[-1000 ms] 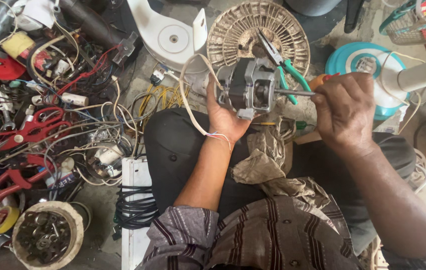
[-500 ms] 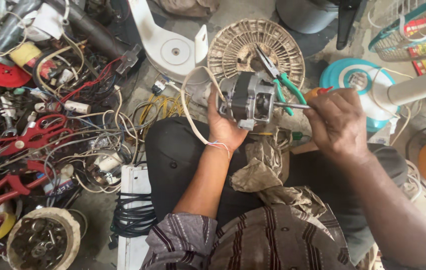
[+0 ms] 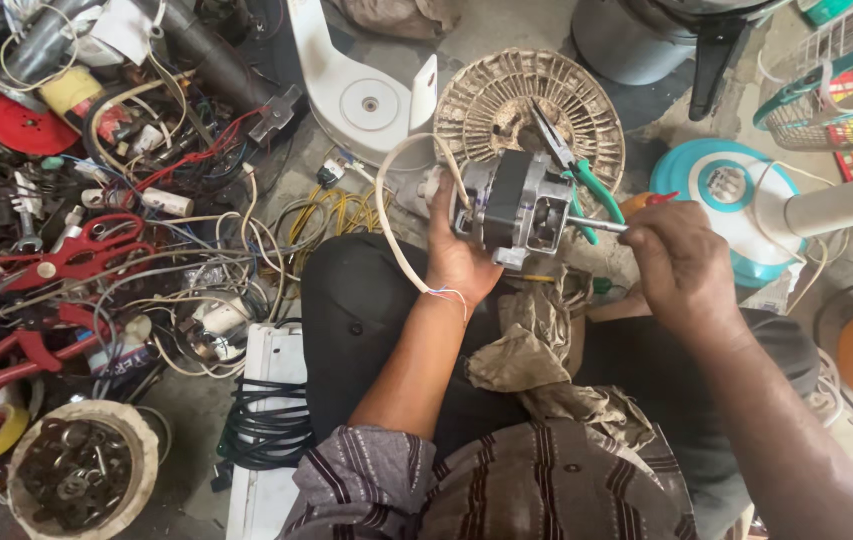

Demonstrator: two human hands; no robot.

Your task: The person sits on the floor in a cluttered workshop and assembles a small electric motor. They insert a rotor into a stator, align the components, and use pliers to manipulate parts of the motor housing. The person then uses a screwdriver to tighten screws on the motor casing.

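While left hand [image 3: 459, 255] cradles motor [image 3: 517, 208], right hand [image 3: 682, 262] grips screwdriver [image 3: 637, 215].

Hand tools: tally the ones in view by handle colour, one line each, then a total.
Red-handled: 2, the red scissors and the red-handled cutters.
Green-handled: 1, the green-handled pliers lying behind the motor that the left hand holds.
Orange-handled: 1, the screwdriver in the right hand, tip against the motor.
Total: 4

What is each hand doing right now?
Left hand: closed around the fan motor.
Right hand: closed on a screwdriver.
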